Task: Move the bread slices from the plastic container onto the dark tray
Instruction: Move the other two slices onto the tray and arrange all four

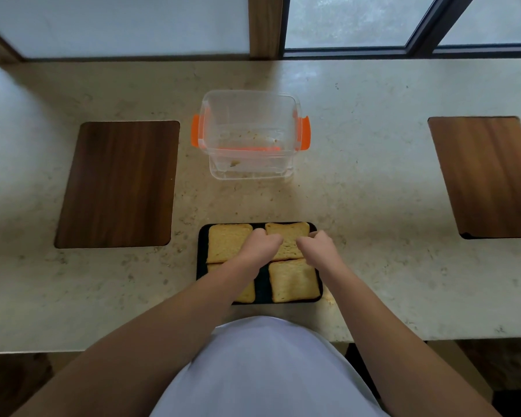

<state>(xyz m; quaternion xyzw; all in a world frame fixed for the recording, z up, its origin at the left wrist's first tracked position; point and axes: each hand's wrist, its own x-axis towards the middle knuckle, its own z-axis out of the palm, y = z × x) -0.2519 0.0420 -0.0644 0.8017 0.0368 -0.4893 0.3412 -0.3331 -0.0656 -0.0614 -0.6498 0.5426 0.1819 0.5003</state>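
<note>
Both grips rest on the bread slice at 1 o'clock of the dark tray: my left hand at its left edge, my right hand at its right edge, fingers curled down onto it; whether they pinch it or only press, I cannot tell. Three more slices lie on the tray: 11 o'clock, 5 o'clock, and 7 o'clock, the last partly under my left forearm. The plastic container, orange clips at its sides, stands at 12 o'clock beyond the tray, holding only crumbs. Wooden boards lie on the tabletop at 9 o'clock and 3 o'clock.
</note>
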